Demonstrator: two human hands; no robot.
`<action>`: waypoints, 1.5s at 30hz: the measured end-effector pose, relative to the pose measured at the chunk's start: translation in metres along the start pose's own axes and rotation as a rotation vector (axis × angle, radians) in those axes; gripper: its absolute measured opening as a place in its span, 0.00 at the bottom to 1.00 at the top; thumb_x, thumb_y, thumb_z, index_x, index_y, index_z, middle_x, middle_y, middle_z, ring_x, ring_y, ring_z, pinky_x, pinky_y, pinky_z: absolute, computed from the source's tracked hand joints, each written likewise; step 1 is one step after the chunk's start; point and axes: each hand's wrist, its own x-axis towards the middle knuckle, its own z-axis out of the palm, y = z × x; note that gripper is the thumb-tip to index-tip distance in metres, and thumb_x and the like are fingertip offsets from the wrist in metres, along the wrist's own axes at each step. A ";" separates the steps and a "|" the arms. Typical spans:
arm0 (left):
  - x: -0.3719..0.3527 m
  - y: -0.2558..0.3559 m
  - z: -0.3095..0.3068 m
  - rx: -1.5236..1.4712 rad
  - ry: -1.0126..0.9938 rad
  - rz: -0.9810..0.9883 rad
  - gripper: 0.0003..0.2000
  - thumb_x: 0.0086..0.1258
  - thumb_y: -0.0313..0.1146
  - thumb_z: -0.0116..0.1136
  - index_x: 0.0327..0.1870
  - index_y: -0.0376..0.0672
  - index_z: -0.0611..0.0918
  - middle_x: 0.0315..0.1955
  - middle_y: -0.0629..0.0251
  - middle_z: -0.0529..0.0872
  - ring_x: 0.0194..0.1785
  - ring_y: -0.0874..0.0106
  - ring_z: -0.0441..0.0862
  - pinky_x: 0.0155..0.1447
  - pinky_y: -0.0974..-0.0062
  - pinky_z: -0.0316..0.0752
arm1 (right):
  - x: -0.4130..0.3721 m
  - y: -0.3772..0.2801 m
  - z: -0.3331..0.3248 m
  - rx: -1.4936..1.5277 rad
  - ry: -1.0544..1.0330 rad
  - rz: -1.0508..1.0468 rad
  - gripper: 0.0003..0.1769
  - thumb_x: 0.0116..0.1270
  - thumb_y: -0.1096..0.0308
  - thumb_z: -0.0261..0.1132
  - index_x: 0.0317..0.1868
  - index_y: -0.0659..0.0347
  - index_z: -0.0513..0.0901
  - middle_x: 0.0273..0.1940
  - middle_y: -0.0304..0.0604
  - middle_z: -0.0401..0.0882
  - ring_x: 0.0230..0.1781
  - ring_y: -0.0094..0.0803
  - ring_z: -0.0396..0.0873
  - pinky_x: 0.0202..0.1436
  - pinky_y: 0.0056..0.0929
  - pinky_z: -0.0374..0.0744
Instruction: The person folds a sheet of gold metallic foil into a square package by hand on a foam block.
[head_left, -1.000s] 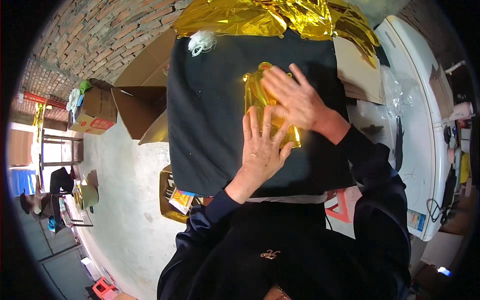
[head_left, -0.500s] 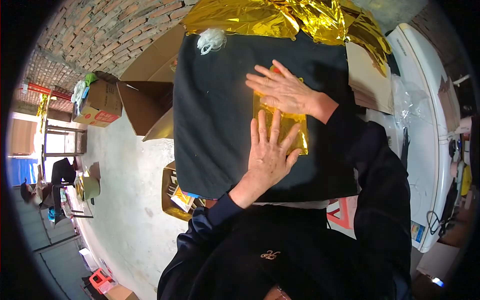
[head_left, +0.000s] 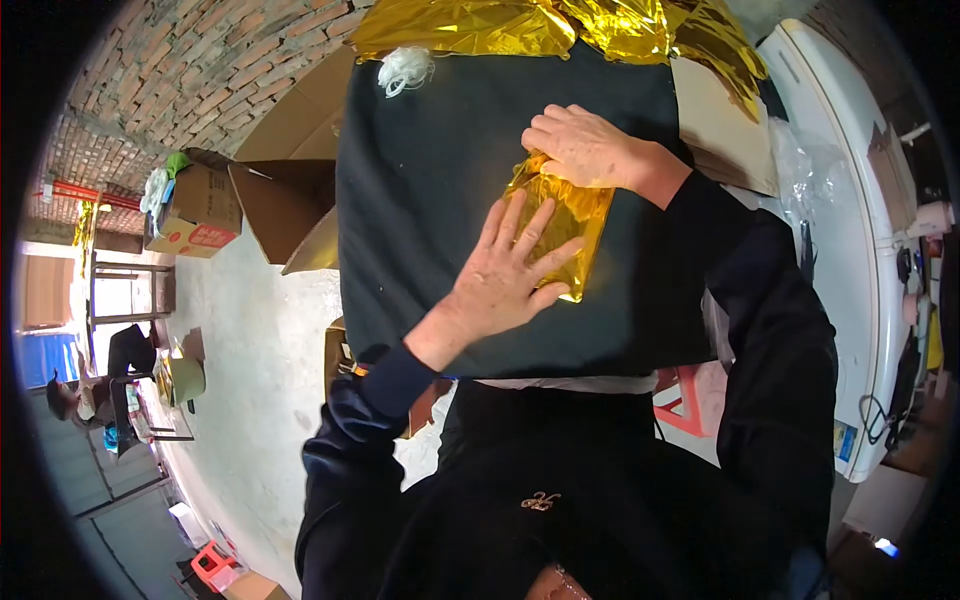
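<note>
One piece of gold foil, narrow and shiny, is laid at a slant on the dark cloth, right of the middle of the work surface. It is covered in part by both hands, which are set near each other, one at each portion of its length. The left hand is laid palm down with the fingers spread, the fingertips resting across the foil's left side and the palm on the cloth; so slick and light a film, it may be judged, is steadied best by such a broad touch. By the right hand the upper end is covered, the fingers curled in and apparently closed on the foil, which is bunched beside the thumb; a firm hold at that end seems to be given, though the fingertips are hidden. The cloth's dull, soft face probably lets the foil be pressed without sliding much. At the far edge, larger gold sheets are heaped, with a bundle of white thread placed just before them. To the right, flat cardboard and a white appliance are seen; to the left, an opened box and a printed carton are stood beyond the pale floor, with a brick wall behind.
</note>
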 end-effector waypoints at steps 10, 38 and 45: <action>0.004 -0.037 -0.011 -0.176 -0.052 0.191 0.31 0.84 0.61 0.40 0.83 0.59 0.65 0.82 0.52 0.61 0.87 0.48 0.49 0.88 0.48 0.45 | -0.029 0.009 0.011 0.072 -0.009 0.069 0.11 0.67 0.64 0.69 0.48 0.55 0.81 0.49 0.40 0.74 0.58 0.42 0.72 0.58 0.43 0.75; 0.094 -0.070 -0.019 -0.326 -0.173 -0.491 0.15 0.63 0.46 0.72 0.41 0.43 0.89 0.40 0.55 0.91 0.52 0.54 0.87 0.58 0.55 0.78 | -0.002 0.005 -0.003 0.032 -0.145 -0.029 0.11 0.63 0.69 0.69 0.45 0.60 0.82 0.48 0.42 0.74 0.57 0.42 0.72 0.56 0.42 0.74; 0.106 -0.090 -0.028 -0.686 -0.359 -0.490 0.19 0.64 0.44 0.71 0.49 0.39 0.91 0.42 0.50 0.93 0.46 0.57 0.91 0.53 0.62 0.82 | -0.003 0.005 -0.015 0.060 -0.083 -0.089 0.13 0.64 0.68 0.69 0.48 0.58 0.80 0.50 0.42 0.73 0.58 0.42 0.71 0.56 0.42 0.73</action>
